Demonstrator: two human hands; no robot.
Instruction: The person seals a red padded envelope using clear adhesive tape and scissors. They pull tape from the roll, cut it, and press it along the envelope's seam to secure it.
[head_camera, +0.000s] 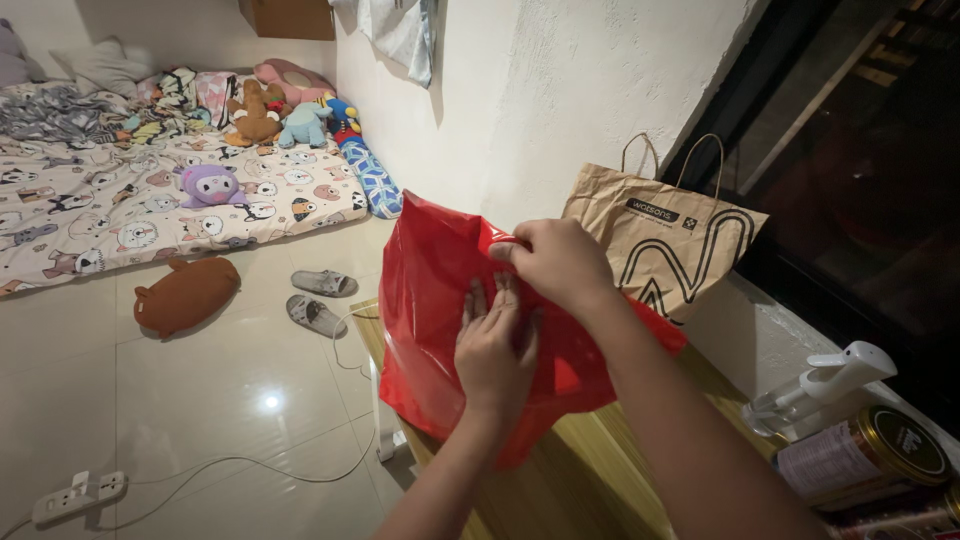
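Note:
A red plastic bag lies crumpled on a wooden table. My right hand pinches the bag's upper edge between thumb and fingers. My left hand lies flat on the bag's front with its fingers spread, pressing the plastic down. Whatever is inside the bag is hidden.
A brown paper bag with handles leans on the white wall behind. A white spray bottle and a round tin lie at the table's right. On the tiled floor are grey slippers, a brown plush, a power strip and a mattress with stuffed toys.

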